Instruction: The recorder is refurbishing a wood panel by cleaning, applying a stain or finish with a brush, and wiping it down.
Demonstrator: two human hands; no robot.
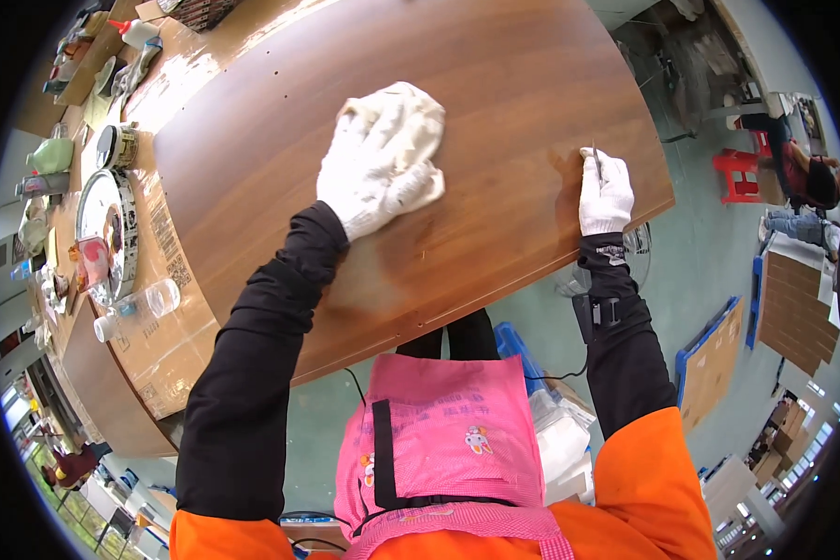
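1. To the left of the brown wooden panel [495, 112] lies a cardboard sheet [163, 317], and on it a clear plastic bottle [138, 306] lies on its side.
2. Farther left sit a big roll of tape [107, 233] and a smaller roll [119, 147], well apart from both hands.
3. A red plastic stool [739, 175] stands on the green floor [709, 271] to the right, beyond the panel's edge.
4. Nothing lies on the panel between the two hands.
5. The left hand [369, 168], in a white glove, lies spread flat on a white cloth [418, 126], pressing it onto the middle of the panel.
6. The cloth is crumpled, off-white, and sticks out past the fingertips.
7. The right hand [605, 194], also gloved, is closed around a thin blade-like tool [595, 161] near the panel's right edge; its tip touches the wood.
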